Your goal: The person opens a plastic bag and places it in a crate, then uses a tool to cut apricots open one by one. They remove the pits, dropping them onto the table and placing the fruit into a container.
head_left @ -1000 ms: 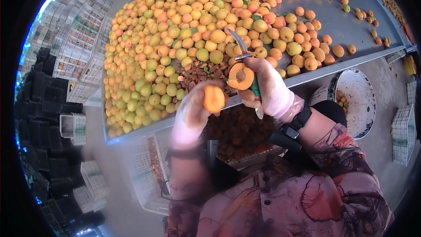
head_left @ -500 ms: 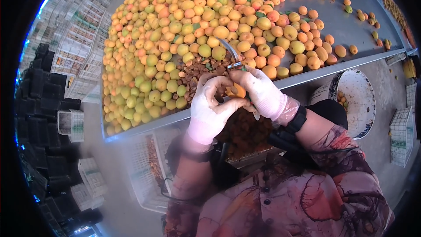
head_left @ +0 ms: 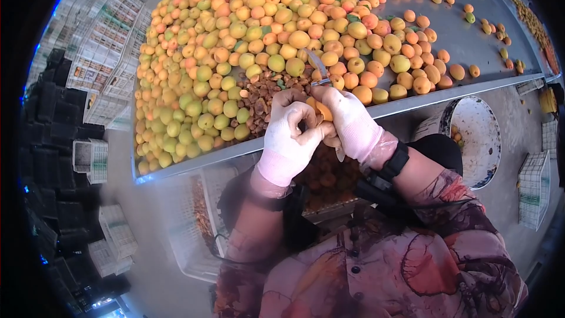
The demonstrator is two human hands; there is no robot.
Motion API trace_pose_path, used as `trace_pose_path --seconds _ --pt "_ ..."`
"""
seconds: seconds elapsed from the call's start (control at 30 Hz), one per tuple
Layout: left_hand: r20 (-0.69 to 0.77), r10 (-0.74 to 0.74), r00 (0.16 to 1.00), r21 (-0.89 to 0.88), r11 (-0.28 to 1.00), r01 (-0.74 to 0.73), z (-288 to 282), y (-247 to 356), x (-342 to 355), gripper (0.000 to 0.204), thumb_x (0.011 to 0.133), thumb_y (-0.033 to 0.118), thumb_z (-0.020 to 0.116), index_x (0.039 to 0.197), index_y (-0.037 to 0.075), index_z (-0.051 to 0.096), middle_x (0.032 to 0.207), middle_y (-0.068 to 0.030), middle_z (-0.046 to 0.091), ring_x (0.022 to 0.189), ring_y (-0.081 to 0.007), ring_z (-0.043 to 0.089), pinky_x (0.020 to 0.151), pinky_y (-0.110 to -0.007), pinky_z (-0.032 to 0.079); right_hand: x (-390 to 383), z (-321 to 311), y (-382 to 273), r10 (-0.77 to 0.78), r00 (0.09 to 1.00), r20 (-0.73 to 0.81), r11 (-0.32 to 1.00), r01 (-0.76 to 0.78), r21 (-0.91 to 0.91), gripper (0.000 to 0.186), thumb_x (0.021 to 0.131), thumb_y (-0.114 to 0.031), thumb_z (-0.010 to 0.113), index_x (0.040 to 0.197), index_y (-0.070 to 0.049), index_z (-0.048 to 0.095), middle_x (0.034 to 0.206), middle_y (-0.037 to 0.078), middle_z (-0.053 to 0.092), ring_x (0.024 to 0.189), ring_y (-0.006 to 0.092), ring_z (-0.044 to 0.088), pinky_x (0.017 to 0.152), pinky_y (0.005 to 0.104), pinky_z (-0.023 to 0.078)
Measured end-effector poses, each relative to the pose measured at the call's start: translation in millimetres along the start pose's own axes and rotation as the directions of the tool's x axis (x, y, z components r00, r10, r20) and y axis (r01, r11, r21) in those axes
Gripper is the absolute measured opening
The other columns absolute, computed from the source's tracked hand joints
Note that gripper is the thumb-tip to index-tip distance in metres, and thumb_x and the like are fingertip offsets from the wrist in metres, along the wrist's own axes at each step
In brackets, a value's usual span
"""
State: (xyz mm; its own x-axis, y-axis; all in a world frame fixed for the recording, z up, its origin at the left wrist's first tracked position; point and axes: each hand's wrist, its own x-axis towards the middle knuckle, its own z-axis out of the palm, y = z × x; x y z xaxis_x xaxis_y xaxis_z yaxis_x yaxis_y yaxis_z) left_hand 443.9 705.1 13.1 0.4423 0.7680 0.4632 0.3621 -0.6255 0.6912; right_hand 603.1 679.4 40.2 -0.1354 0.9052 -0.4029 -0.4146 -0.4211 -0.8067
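Observation:
In white, fingertip-baring gloves, both my hands meet over the near edge of the table. My left hand (head_left: 288,144) pinches an orange-yellow apricot (head_left: 319,109) between thumb and fingers. Closed around a small knife, my right hand (head_left: 355,122) presses against the same fruit from the right side. The curved steel blade (head_left: 318,66) of the knife points up and away, over the fruit heap; most of its handle is hidden in my grip. Just beyond my left fingers lies a pile of brown apricot pits (head_left: 259,101).
A big heap of apricots (head_left: 235,53) covers much of the metal table (head_left: 471,41). Below my hands stands a crate of apricots (head_left: 329,176), beside a white crate (head_left: 188,224). A white bucket (head_left: 479,135) is at right. Stacked crates (head_left: 103,53) line the left.
The view has shifted slightly. The apricot sits a little higher between my fingers, and the knife blade has moved slightly right. Both hands keep their grip.

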Motion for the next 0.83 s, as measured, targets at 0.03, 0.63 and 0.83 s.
trace_pose_path --seconds 0.03,0.63,0.83 --pt "-0.018 -0.008 1.000 -0.070 0.998 0.006 1 1 2 0.034 0.070 0.007 0.085 0.083 0.003 0.054 0.110 -0.0139 0.051 0.093 -0.0237 0.058 0.076 -0.032 0.052 2 -1 0 0.028 1.000 -0.014 0.999 -0.027 0.039 0.041 0.095 -0.045 0.051 0.099 -0.005 0.056 0.062 0.003 0.051 0.041 0.0117 0.045 0.033 0.0262 0.035" --pt "-0.277 -0.628 0.728 -0.604 0.703 0.376 -25 -24 10 0.047 0.091 0.020 0.068 0.126 -0.009 0.055 0.117 -0.0105 0.058 0.100 -0.0145 0.057 0.086 -0.026 0.048 5 -43 -3 -0.535 0.837 0.116 0.489 0.419 -0.765 0.037 0.086 -0.035 0.071 0.093 0.001 0.064 0.071 0.018 0.064 0.068 0.0239 0.065 0.067 0.0374 0.052" --pt "-0.216 -0.606 0.765 -0.499 0.742 0.447 -23 -36 8 0.056 0.088 0.025 0.073 0.132 -0.004 0.054 0.116 -0.0078 0.058 0.098 -0.0129 0.056 0.084 -0.026 0.047 40 -96 -37 -0.413 0.889 -0.198 0.006 -0.215 -0.977 0.039 0.085 -0.035 0.068 0.109 -0.004 0.063 0.091 0.021 0.071 0.088 0.0383 0.069 0.079 0.0451 0.056"
